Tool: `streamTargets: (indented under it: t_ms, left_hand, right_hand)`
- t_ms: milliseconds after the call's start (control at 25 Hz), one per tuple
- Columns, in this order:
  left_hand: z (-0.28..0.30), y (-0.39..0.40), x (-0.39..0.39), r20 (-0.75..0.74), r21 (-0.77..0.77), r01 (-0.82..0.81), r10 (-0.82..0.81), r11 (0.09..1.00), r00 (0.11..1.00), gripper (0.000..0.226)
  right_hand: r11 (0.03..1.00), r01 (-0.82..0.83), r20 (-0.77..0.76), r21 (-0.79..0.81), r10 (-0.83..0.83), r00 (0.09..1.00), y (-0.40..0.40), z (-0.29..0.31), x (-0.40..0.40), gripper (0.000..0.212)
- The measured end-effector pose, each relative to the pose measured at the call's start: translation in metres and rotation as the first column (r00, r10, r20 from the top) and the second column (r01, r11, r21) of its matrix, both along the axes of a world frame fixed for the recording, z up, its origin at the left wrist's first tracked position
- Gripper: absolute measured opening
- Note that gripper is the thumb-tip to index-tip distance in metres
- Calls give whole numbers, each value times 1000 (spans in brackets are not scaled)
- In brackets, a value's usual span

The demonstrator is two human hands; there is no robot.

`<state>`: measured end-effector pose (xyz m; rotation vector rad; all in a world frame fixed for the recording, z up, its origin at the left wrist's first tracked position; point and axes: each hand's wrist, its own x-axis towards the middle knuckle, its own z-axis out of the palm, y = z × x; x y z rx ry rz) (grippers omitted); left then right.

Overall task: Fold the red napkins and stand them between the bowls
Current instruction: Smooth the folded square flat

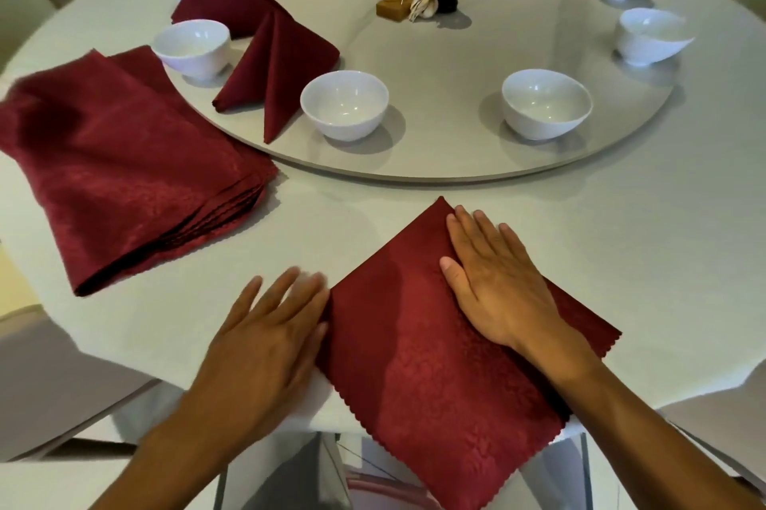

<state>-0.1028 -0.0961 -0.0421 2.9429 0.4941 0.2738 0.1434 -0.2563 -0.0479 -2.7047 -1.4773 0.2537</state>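
- Right hand (497,285) flat on napkin (414,343), grip wide, holding nothing.
- Left hand (269,327) spread, blurred; probably touching napkin's corner to its right.
- Long diagonal runs away from person.

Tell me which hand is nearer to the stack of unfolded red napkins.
Left. The left hand lies flat just below and right of the napkin stack; the right hand presses the napkin being folded, farther right.

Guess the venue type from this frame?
Likely a restaurant or banquet hall, mid table-setting. A big round table with a turntable ringed by white bowls, folded napkins standing between them, and a stack of napkins waiting at the left.
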Motion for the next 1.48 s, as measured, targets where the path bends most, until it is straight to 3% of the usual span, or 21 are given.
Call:
streamTargets:
  t_ms: [120,200,280,480,640,920,1000,1080,1120,1160,1240,1320,1400,1480]
  left_hand:
    - [11,-20,77,47,-60,85,-83,995,995,56]
    - [5,-35,123,-3,-100,201,-202,975,979,63]
    - [-5,-38,142,-64,-186,217,-232,958,971,67]
    - [-15,-36,136,-127,-62,255,-261,965,957,70]
    - [-13,-38,138,-164,-36,260,-262,965,951,72]
    - [-10,-39,138,-162,-75,261,-270,962,949,74]
    - [-8,-40,135,2,-89,218,-218,972,976,67]
    - [-1,-35,126,173,-90,16,0,996,985,56]
    - [5,-30,121,159,-93,-120,134,988,978,52]
    - [12,-24,117,90,-90,-226,234,970,968,48]
    - [22,-10,115,-83,-169,-289,278,942,957,42]
    - [29,1,116,-150,-460,-260,214,849,965,23]
    - [30,5,116,-117,-650,-204,169,732,979,12]
    - [31,6,119,-54,-715,-151,161,683,985,19]
  right_hand:
    - [1000,0,-8,11,0,1000,0,1,0,73]
    - [999,-10,-18,30,11,1000,-3,1,-1,70]
    - [998,-23,-40,61,25,999,-4,2,0,66]
    - [997,9,-169,79,4,986,-4,5,5,60]
    - [999,38,-68,23,-36,997,-25,4,10,75]
    - [976,214,-2,-39,-214,977,-136,6,3,77]
    - [967,254,51,26,-255,966,-118,15,1,78]
    - [946,243,84,216,-266,960,-87,25,0,62]
    - [938,231,74,259,-258,963,-71,30,2,52]
    - [941,231,43,246,-249,968,-56,34,6,45]
    - [949,272,-55,160,-266,962,-32,41,15,38]
    - [939,336,-247,76,-309,919,-18,47,24,26]
    - [907,412,-515,85,-314,798,-16,54,31,9]
    - [871,478,-737,114,-249,629,-18,64,35,12]
